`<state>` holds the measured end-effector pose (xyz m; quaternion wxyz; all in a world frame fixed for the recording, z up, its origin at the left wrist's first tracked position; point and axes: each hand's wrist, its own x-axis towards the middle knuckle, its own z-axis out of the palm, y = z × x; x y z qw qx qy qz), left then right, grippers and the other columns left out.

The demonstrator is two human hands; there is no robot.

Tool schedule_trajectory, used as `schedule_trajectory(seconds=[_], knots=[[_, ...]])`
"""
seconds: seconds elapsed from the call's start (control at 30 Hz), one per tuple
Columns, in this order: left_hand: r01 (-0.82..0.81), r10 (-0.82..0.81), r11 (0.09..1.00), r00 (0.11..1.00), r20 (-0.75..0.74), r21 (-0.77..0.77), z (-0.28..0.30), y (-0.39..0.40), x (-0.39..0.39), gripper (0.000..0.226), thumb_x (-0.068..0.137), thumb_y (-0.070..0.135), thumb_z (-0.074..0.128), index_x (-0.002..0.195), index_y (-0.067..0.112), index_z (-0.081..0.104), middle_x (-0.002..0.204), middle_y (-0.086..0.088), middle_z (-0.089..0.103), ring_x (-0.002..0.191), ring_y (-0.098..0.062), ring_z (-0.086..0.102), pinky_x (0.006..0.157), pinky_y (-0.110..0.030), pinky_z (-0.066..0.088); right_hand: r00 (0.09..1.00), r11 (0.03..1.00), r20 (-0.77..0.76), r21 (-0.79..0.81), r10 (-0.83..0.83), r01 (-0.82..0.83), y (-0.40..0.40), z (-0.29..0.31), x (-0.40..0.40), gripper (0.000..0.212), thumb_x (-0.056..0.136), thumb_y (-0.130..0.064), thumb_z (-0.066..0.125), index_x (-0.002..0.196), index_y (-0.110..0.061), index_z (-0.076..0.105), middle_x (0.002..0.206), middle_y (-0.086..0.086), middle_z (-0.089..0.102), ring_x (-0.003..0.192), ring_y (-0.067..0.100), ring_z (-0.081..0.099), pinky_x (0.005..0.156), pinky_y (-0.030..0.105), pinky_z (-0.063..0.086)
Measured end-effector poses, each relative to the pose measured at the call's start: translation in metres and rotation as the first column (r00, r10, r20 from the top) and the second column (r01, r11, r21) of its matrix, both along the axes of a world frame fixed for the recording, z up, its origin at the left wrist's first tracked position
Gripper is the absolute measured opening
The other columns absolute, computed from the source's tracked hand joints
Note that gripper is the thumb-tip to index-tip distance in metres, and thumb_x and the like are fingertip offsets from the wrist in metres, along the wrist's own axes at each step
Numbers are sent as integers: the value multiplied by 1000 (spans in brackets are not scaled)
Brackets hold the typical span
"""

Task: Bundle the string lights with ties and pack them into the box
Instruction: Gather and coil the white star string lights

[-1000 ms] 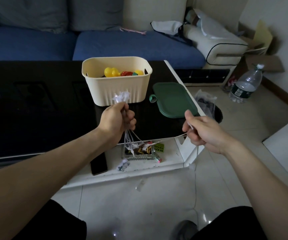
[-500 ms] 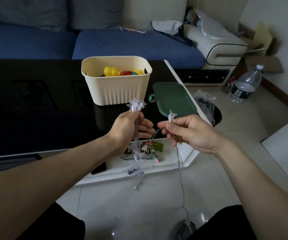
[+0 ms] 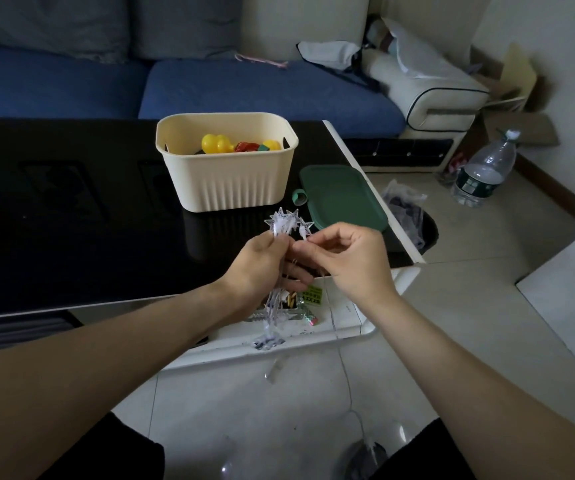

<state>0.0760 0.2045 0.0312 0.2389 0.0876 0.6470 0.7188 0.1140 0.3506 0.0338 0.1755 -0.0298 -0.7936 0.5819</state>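
My left hand (image 3: 262, 265) grips a bunch of clear star-shaped string lights (image 3: 284, 221); the stars stick up above its fingers and wire loops hang below it. Right beside it, my right hand (image 3: 345, 258) pinches one more star and its wire against the bunch. A thin wire (image 3: 343, 362) trails from my right hand down to the floor. The cream ribbed box (image 3: 229, 178) stands on the black table behind the hands, with yellow and red toys inside. Its green lid (image 3: 339, 195) lies to the right of it.
The black glass table (image 3: 71, 216) has a white lower shelf (image 3: 348, 323) carrying a glass ashtray and small clutter. A blue sofa (image 3: 244, 88) runs along the back. A bin with a plastic bag (image 3: 414, 223) and a water bottle (image 3: 483, 168) stand on the tiled floor at right.
My right hand pulled the wire in from the right and brought a star up against the bunch in my left hand. My left hand rose slightly with the bunch.
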Motion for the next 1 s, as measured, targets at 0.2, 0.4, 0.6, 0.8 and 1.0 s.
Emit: schedule_trajectory(seconds=[0.2,0.4,0.6,0.8,1.0], knots=[[-47,47,999,998,-32,-24,-1,2,0,28,109,18,29,99,0,47,80,-17,63,53,-23,56,45,-28,45,988,966,128,-229,-89,116,-22,-8,0,14,79,-21,85,79,-11,75,68,2,74,64,13,72,65,27,58],[-137,116,977,984,-133,-161,-9,-3,-6,27,108,18,32,97,1,49,64,-11,60,44,-20,53,42,-28,39,985,981,170,-182,-33,64,-29,-9,-1,1,87,-19,78,88,-20,78,73,3,76,68,15,72,70,29,60],[-181,119,931,971,-206,-316,-15,-4,-8,39,105,20,36,75,3,54,61,-13,57,51,-21,50,52,-32,43,977,988,211,-150,6,26,-33,-11,-2,12,92,-9,71,87,-19,77,68,5,73,58,9,66,60,21,54],[-162,103,924,978,-183,-347,-17,-2,-10,44,104,17,36,66,4,53,54,-7,52,44,-17,44,50,-29,38,989,992,143,-113,-34,50,-37,-17,-3,9,93,-8,71,92,-13,78,64,5,71,54,11,65,59,25,55],[-229,201,927,972,-121,-299,-17,-5,-12,33,93,7,36,61,12,41,54,-6,38,52,-20,34,55,-37,28,997,960,77,280,-16,-6,-40,-18,-5,25,95,-12,66,119,-18,74,100,-2,55,83,-5,58,74,2,42]])
